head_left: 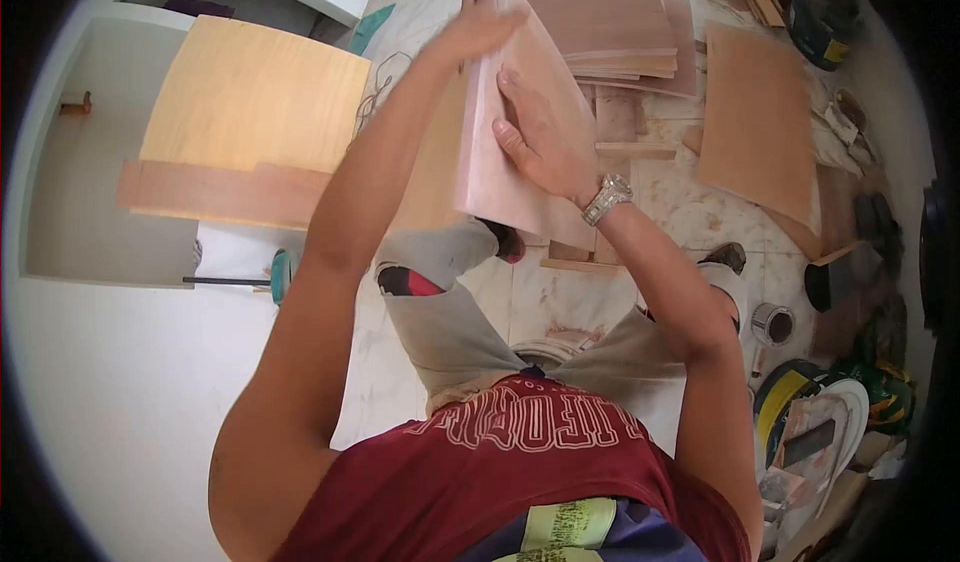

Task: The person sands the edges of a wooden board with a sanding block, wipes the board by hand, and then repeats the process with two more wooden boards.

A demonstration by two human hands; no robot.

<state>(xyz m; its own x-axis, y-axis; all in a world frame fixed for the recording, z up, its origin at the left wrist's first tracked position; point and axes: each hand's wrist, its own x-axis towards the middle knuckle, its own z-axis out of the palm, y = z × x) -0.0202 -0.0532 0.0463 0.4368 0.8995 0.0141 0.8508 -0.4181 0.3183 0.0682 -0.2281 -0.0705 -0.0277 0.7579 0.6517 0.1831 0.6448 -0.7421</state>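
Note:
I hold a pale pink plywood panel [520, 112] tilted upright in front of me, above my knees. My left hand [478, 24] grips its top far edge. My right hand [540, 137] lies flat against the panel's face, fingers spread, a silver watch [608, 199] on the wrist. Behind the panel lies a stack of similar plywood sheets [610, 22] on the marble floor.
A large yellow-brown board [250, 97] leans at left over a white cabinet [90, 212]. Another sheet [760, 122] lies at right. A small tin [772, 324], paint cans [790, 392] and clutter crowd the right side. Wood offcuts [620, 122] sit beyond my feet.

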